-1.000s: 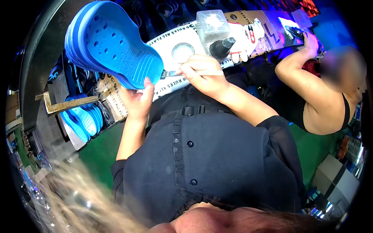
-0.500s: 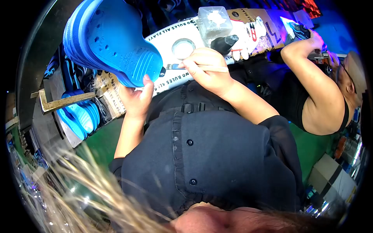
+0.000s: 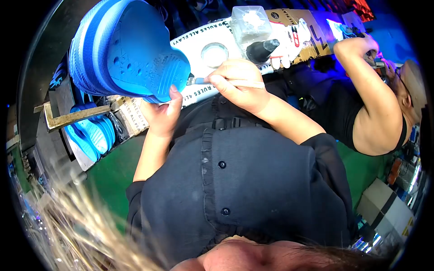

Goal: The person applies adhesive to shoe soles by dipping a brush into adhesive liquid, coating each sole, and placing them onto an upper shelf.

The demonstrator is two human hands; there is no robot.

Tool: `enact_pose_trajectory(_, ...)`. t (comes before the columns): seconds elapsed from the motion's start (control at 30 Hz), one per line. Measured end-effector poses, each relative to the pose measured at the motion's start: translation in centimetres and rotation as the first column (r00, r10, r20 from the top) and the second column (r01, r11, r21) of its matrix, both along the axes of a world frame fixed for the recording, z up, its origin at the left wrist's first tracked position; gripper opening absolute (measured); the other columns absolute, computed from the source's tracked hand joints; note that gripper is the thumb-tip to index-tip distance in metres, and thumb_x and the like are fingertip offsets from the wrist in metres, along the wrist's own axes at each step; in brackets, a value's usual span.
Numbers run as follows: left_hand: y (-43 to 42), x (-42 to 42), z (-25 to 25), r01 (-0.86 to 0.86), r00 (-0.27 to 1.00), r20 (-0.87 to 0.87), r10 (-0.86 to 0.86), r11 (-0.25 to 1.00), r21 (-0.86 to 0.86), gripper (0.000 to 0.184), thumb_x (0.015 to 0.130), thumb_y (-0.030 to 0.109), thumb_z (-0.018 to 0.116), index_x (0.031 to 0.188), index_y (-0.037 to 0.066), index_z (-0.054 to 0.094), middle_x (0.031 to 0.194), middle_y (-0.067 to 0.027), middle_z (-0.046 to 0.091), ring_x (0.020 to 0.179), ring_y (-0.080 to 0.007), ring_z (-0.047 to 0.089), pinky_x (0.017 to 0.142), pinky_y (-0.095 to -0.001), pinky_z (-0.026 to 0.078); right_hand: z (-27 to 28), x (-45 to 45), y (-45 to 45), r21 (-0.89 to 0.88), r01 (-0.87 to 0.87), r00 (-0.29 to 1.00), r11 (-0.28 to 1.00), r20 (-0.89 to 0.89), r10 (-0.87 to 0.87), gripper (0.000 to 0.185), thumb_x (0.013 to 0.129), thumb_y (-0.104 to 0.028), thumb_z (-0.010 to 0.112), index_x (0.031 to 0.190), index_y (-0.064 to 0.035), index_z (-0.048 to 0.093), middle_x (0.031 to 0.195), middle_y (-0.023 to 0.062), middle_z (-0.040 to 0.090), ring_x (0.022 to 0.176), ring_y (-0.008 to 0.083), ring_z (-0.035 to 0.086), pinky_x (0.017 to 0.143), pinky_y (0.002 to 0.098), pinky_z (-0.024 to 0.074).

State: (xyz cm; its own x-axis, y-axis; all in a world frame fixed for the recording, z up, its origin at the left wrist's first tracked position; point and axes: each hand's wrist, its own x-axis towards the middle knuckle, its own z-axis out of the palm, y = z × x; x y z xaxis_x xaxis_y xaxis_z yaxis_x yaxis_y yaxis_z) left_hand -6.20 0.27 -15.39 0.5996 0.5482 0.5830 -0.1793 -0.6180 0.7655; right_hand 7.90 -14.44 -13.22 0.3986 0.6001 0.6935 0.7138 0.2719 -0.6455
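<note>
A thick stack of blue shoe insoles (image 3: 144, 54) is held by my left hand (image 3: 162, 113), its thumb on the top one near the narrower end and the other fingers hidden underneath. My right hand (image 3: 239, 86) is closed around the pale handle of a flat brush (image 3: 196, 81). The bristles are at the near tip of the insoles; whether they touch, I cannot tell. Beyond the brush, a small round dish (image 3: 214, 55) with pale contents stands on the white lettered surface (image 3: 199, 92).
Behind are a clear plastic box (image 3: 251, 25), a black bottle (image 3: 263, 50) and red-handled snips (image 3: 296, 37) on white cloth. More blue insoles (image 3: 92, 135) lie at left beside a wooden frame (image 3: 77, 118). A co-worker (image 3: 377, 104) handles a shoe part at right.
The insole stack has tilted and shifted slightly left, showing more of its layered edge. The brush has drawn back a little and moved slightly downward with my right hand.
</note>
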Motion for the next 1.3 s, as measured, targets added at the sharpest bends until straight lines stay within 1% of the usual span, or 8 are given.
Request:
enact_pose_trajectory(0.4, 0.1, 0.1, 0.3, 0.026, 1.000, 0.009, -0.026, 0.999, -0.023, 0.019, 0.072, 0.000, 0.062, 0.090, 0.000, 0.055, 0.081, -0.0092, 0.061, 0.071, -0.0163, 0.059, 0.067, -0.0278, 0.046, 0.0, 0.5, -0.1, -0.001, -0.002, 0.999, 1.000, 0.042, 0.002, 0.012, 0.075, -0.011, 0.063, 0.067, -0.0022, 0.063, 0.061, 0.0075, 0.059, 0.054, 0.0208, 0.057, 0.050, 0.0305, 0.0423)
enact_pose_trajectory(0.7, 0.2, 0.3, 0.9, 0.025, 1.000, -0.002, -0.025, 0.987, 0.158, 0.013, 0.069, 0.000, 0.062, 0.081, 0.002, 0.057, 0.075, -0.0103, 0.061, 0.064, -0.0210, 0.060, 0.062, -0.0285, 0.046, 1.2, 0.1, -0.4, -0.106, 0.019, 1.000, 0.994, 0.022, -0.017, 0.010, 0.076, -0.008, 0.060, 0.069, -0.0015, 0.063, 0.061, 0.0081, 0.059, 0.055, 0.0210, 0.055, 0.051, 0.0304, 0.0421)
enact_pose_trajectory(0.8, 0.3, 0.1, 1.0, 0.037, 0.998, -0.055, -0.032, 0.995, 0.096, 0.014, 0.071, 0.000, 0.061, 0.084, 0.001, 0.057, 0.077, -0.0095, 0.061, 0.069, -0.0191, 0.060, 0.065, -0.0282, 0.046, 1.1, 0.7, -1.2, 0.015, 0.036, 0.999, 0.999, -0.030, -0.036, 0.010, 0.076, -0.006, 0.058, 0.070, -0.0012, 0.063, 0.062, 0.0085, 0.059, 0.055, 0.0220, 0.055, 0.052, 0.0301, 0.0423)
enact_pose_trajectory(0.9, 0.1, -0.1, 1.8, -0.016, 0.998, -0.057, 0.000, 0.961, -0.276, 0.031, 0.076, 0.004, 0.061, 0.104, -0.002, 0.049, 0.097, -0.0123, 0.057, 0.081, -0.0169, 0.058, 0.078, -0.0287, 0.045, 1.1, 1.3, -2.9, -0.025, 0.157, 0.947, 0.987, -0.280, -0.158, 0.019, 0.084, -0.008, 0.050, 0.074, 0.0020, 0.062, 0.066, 0.0089, 0.060, 0.060, 0.0164, 0.056, 0.054, 0.0254, 0.0425)
enact_pose_trajectory(1.0, 0.4, -0.8, 3.4, -0.047, 0.993, -0.117, -0.007, 0.895, -0.444, 0.048, 0.078, 0.006, 0.060, 0.118, -0.001, 0.034, 0.100, -0.0151, 0.054, 0.078, -0.0173, 0.058, 0.066, -0.0288, 0.050, 0.5, 2.3, -3.6, 0.044, 0.161, 0.874, 0.986, -0.471, -0.121, 0.022, 0.088, -0.010, 0.047, 0.078, 0.0032, 0.062, 0.067, 0.0077, 0.060, 0.062, 0.0106, 0.055, 0.054, 0.0218, 0.0414)
enact_pose_trajectory(1.03, 0.4, -0.8, 4.0, 0.010, 0.996, -0.072, -0.045, 0.905, -0.426, 0.050, 0.080, 0.005, 0.056, 0.122, 0.000, 0.030, 0.098, -0.0150, 0.053, 0.074, -0.0175, 0.057, 0.053, -0.0272, 0.048, 0.1, 2.4, -3.7, 0.084, 0.208, 0.812, 0.975, -0.570, -0.124, 0.024, 0.089, -0.012, 0.046, 0.079, 0.0036, 0.061, 0.066, 0.0068, 0.060, 0.060, 0.0097, 0.054, 0.054, 0.0213, 0.0411)
enact_pose_trajectory(1.17, 0.3, -1.7, 4.6, 0.059, 0.998, 0.003, -0.068, 0.849, -0.526, 0.048, 0.081, 0.008, 0.055, 0.122, 0.001, 0.031, 0.100, -0.0149, 0.054, 0.066, -0.0190, 0.057, 0.052, -0.0264, 0.048, -1.2, 2.5, -3.8, 0.092, 0.238, 0.720, 0.967, -0.685, -0.112, 0.028, 0.091, -0.015, 0.045, 0.081, 0.0046, 0.061, 0.065, 0.0051, 0.060, 0.057, 0.0077, 0.050, 0.054, 0.0200, 0.0399)
enact_pose_trajectory(1.3, -1.5, -2.4, 6.0, 0.088, 0.984, -0.021, -0.176, 0.590, -0.803, 0.046, 0.080, 0.010, 0.057, 0.120, 0.001, 0.036, 0.099, -0.0130, 0.055, 0.066, -0.0174, 0.057, 0.049, -0.0247, 0.046, -1.5, 2.5, -4.1, 0.051, 0.205, 0.702, 0.977, -0.704, -0.111, 0.030, 0.092, -0.018, 0.044, 0.082, 0.0043, 0.062, 0.065, 0.0054, 0.060, 0.057, 0.0072, 0.050, 0.054, 0.0194, 0.0388)
